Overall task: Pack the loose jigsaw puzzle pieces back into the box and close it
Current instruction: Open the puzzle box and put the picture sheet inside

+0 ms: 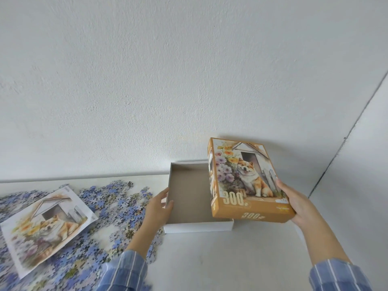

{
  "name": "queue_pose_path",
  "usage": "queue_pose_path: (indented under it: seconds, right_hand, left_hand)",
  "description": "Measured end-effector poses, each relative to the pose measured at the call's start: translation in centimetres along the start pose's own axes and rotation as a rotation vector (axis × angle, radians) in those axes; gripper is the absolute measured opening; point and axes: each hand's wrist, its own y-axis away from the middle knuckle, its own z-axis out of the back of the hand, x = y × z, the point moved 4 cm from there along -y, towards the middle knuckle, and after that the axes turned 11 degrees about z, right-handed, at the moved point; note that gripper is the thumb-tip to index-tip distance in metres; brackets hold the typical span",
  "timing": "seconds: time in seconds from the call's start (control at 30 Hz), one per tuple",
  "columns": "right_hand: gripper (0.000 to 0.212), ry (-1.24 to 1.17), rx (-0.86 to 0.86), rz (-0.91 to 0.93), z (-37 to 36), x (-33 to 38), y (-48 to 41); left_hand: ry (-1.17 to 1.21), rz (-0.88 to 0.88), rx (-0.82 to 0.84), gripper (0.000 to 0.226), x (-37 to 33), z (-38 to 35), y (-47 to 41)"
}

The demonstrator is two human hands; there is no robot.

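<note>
The white box base (197, 226) stands open on the white table, its grey inside bare. My left hand (157, 206) rests against its left wall, fingers on the rim. My right hand (294, 203) holds the orange box lid (245, 179), printed with a dog and "300", tilted above the base's right side. Many loose blue-grey puzzle pieces (113, 204) lie spread over the table to the left of the box.
A printed reference sheet (45, 225) showing the dog picture lies on top of the pieces at the left. The table meets a white wall (189, 80) just behind the box. A wall corner (344, 139) runs down at the right.
</note>
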Motion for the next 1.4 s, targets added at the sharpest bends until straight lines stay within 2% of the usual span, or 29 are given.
queue_pose_path:
  seconds: [0.1, 0.23, 0.33, 0.6, 0.73, 0.8, 0.9, 0.97, 1.1, 1.17, 1.27, 1.4]
  right_hand:
    - [0.042, 0.039, -0.104, 0.015, 3.1, 0.6, -0.4]
    - [0.050, 0.093, -0.187, 0.000, 6.2, 0.4, -1.4]
    - [0.044, 0.126, -0.225, -0.028, 7.4, 0.3, -1.9]
    - [0.048, 0.215, -0.191, -0.033, 7.0, -1.3, -4.4]
    - [0.034, 0.272, -0.185, -0.017, 5.5, -1.5, -4.5]
    - [0.034, 0.311, -0.194, 0.014, 4.9, -1.4, -4.5]
    - [0.040, 0.393, -0.198, 0.101, 4.3, -1.1, -4.4]
    - [0.036, 0.475, -0.202, 0.151, 4.1, -1.0, -4.1]
    - [0.038, 0.794, -0.181, 0.308, 3.2, -0.7, -2.6]
    - [0.039, 0.922, -0.231, 0.456, 2.3, -0.6, -1.1]
    - [0.025, 1.001, -0.201, 0.786, -0.2, -2.0, 1.7]
    - [0.038, 1.170, -0.107, 0.893, -2.2, -5.8, 3.7]
  left_hand:
    - [-0.128, -0.043, -0.062, 0.048, 0.3, 0.0, 0.1]
    - [-0.216, -0.031, -0.109, 0.047, 0.6, 0.1, 0.0]
    - [-0.230, -0.028, -0.126, 0.048, 0.6, 0.0, 0.0]
    - [-0.233, 0.001, -0.132, 0.047, 0.8, -0.4, -0.4]
    - [-0.230, 0.000, -0.131, 0.048, 1.3, -0.4, -0.8]
    - [-0.224, 0.004, -0.143, 0.048, 1.5, -0.2, -0.9]
    - [-0.205, 0.005, -0.154, 0.046, 1.2, 0.1, -0.6]
    - [-0.192, 0.010, -0.156, 0.046, 1.0, 0.2, -0.4]
    - [-0.136, 0.009, -0.148, 0.045, 0.8, 0.2, -0.1]
    - [-0.076, 0.020, -0.148, 0.048, 1.0, 0.1, 0.1]
    - [-0.042, 0.011, -0.131, 0.050, 1.7, 0.0, 0.6]
    - [-0.036, 0.007, -0.153, 0.040, 2.3, 0.0, 1.0]
